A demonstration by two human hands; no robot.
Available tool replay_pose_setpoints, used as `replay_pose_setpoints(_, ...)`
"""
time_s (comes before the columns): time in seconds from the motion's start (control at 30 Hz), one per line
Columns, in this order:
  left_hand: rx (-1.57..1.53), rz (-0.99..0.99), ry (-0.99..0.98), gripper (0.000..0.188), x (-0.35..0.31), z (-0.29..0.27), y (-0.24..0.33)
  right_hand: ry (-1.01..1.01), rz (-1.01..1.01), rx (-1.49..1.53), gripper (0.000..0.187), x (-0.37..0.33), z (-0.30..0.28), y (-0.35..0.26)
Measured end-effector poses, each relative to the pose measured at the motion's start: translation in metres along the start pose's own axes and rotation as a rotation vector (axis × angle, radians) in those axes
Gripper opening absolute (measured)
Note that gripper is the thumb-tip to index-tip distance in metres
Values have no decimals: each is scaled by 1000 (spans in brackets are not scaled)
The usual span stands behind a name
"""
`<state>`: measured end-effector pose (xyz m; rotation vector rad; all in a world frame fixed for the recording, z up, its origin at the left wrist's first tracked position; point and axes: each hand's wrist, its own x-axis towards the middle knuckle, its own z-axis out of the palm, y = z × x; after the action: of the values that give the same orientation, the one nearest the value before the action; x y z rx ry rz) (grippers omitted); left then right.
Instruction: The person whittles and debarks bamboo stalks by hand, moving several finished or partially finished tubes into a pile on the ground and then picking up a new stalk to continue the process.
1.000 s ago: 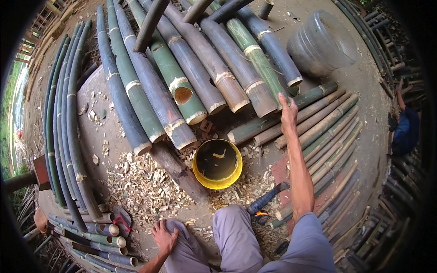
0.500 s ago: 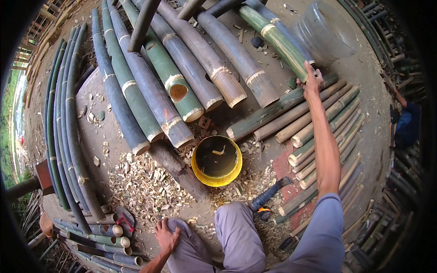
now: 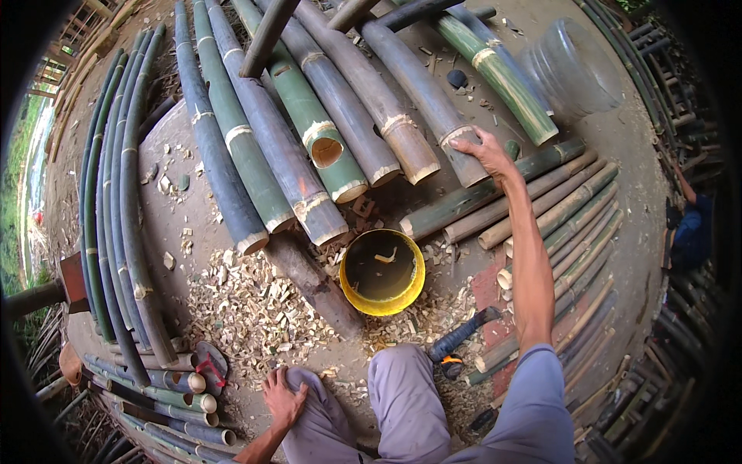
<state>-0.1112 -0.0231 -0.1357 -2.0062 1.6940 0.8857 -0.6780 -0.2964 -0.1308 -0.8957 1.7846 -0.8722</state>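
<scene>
My right hand [image 3: 492, 158] is at the near end of a greyish bamboo pole [image 3: 423, 91], its thumb and fingers curled over the pole's side. The palm side is hidden. My left hand [image 3: 283, 399] rests on my left knee, fingers apart, with nothing in it. To the right of the gripped pole lies a green bamboo pole [image 3: 506, 81] with pale streaks. On the left, several thick poles lie side by side, among them a green bamboo pole [image 3: 309, 108] with a round hole cut near its end.
A yellow bucket [image 3: 422, 288] of dark water stands before my knees, beside a dark log [image 3: 313, 286]. Wood chips [image 3: 255, 309] litter the ground. Thinner bamboo poles [image 3: 560, 209] lie at right near a dark-handled tool [image 3: 462, 334]. A clear plastic container [image 3: 576, 66] sits far right; another person [image 3: 690, 232] is beyond.
My right hand has let go of the green streaked pole and moved left onto the end of the greyish pole. The view has shifted slightly. My left hand stays on the knee.
</scene>
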Motion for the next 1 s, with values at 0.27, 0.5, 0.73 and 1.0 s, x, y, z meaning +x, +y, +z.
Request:
replay_pose_setpoints(0.27, 34, -49, 0, 67, -2, 3, 0, 208, -157, -191, 83, -5, 32, 14)
replay_pose_setpoints(0.5, 52, -23, -1, 67, 0, 2, 3, 295, -137, -277, 77, 10, 17, 13)
replay_pose_setpoints(0.73, 35, -29, 12, 65, -4, 2, 0, 557, -132, -645, 73, 23, -47, 10)
replay_pose_setpoints(1.0, -7, 15, 42, 65, -3, 5, -4, 668, -200, -851, 63, 41, -84, 21)
